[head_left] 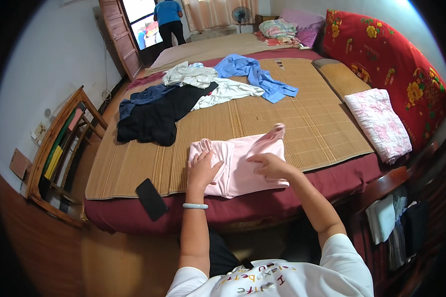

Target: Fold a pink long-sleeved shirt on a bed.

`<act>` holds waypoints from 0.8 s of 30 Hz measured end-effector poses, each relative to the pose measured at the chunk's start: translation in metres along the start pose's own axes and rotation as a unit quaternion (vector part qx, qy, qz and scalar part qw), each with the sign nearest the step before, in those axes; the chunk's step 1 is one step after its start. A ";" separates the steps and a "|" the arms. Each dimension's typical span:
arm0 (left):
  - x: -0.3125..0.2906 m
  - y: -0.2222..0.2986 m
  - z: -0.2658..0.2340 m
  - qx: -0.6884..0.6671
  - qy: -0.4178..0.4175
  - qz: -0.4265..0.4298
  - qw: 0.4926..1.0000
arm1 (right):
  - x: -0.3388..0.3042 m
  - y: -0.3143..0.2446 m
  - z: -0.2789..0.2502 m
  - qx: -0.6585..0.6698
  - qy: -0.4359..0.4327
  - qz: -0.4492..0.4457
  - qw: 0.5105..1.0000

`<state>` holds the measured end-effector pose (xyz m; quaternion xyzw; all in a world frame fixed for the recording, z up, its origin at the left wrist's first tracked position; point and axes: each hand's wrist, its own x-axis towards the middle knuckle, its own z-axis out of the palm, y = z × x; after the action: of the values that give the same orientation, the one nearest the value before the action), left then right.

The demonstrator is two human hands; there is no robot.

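Note:
A pale pink garment [240, 168], apparently a long-sleeved top, lies partly folded near the front edge of the bed. My left hand [201, 169] rests on its left part, fingers spread over a bunched fold. Over the right part is my right hand [271, 166], its index finger stretched out toward the middle and touching or just above the cloth. I see no cloth gripped in it. Beyond my right hand, a narrow end of the garment [277, 129], perhaps a sleeve, sticks out at the far right corner.
A bamboo mat [233, 119] covers the bed. Black clothing [151, 119], white clothing [228, 91] and a blue shirt [255, 74] lie heaped beyond. A phone [151, 199] sits at the front left edge, a folded pink-and-white quilt [378, 123] at right. Another person [169, 22] stands near the doorway.

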<state>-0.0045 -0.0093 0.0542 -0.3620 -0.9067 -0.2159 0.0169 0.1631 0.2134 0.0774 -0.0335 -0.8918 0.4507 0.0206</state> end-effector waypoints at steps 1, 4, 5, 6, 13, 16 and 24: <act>-0.002 0.002 0.000 0.019 0.014 0.004 1.000 | 0.002 -0.005 0.012 -0.021 -0.025 -0.024 0.999; -0.005 0.011 -0.002 0.013 0.037 0.028 0.999 | 0.005 -0.014 0.038 -0.089 -0.048 -0.075 0.992; -0.007 0.015 -0.002 -0.004 0.053 0.037 0.998 | 0.005 -0.014 0.042 -0.146 -0.058 -0.093 0.983; -0.008 0.018 -0.001 -0.005 0.052 0.036 0.998 | 0.005 -0.014 0.042 -0.134 -0.045 -0.123 0.982; -0.017 0.054 0.004 -0.129 0.113 0.203 0.964 | 0.004 0.006 0.009 0.056 0.095 0.022 0.994; -0.029 0.079 0.014 -0.146 0.036 0.271 0.951 | 0.005 0.015 -0.011 -0.161 0.282 -0.053 0.944; -0.046 0.104 0.032 -0.021 -0.024 0.338 0.940 | 0.053 0.045 -0.045 -0.371 0.238 -0.156 0.884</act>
<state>0.1027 0.0412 0.0557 -0.6528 -0.7260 -0.2081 0.0594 0.1151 0.2796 0.0683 -0.0053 -0.9559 0.0559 0.2881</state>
